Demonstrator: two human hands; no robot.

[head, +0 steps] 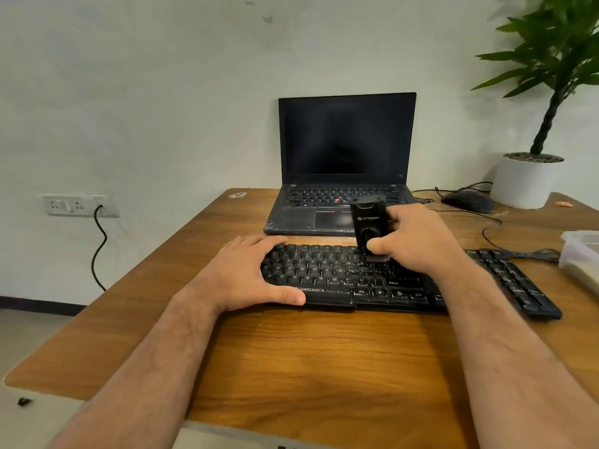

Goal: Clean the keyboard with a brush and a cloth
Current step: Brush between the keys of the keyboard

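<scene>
A flat black plastic keyboard (pixel 405 280) with rows of low, squarish keys lies across the wood-grain table (pixel 324 351), just in front of an open laptop (pixel 343 166) with a dark, matte screen. The left hand (pixel 246 273) lies on the keyboard's left end, fingers extended over the far edge and thumb along the near edge, steadying it. The right hand (pixel 418 241) grips a blocky, glossy black brush (pixel 369 225) held upright, thumb curled across its front, bristle end touching the upper key rows. A rounded black mouse (pixel 466 200) sits beside a smooth white cylindrical plant pot (pixel 522 183).
</scene>
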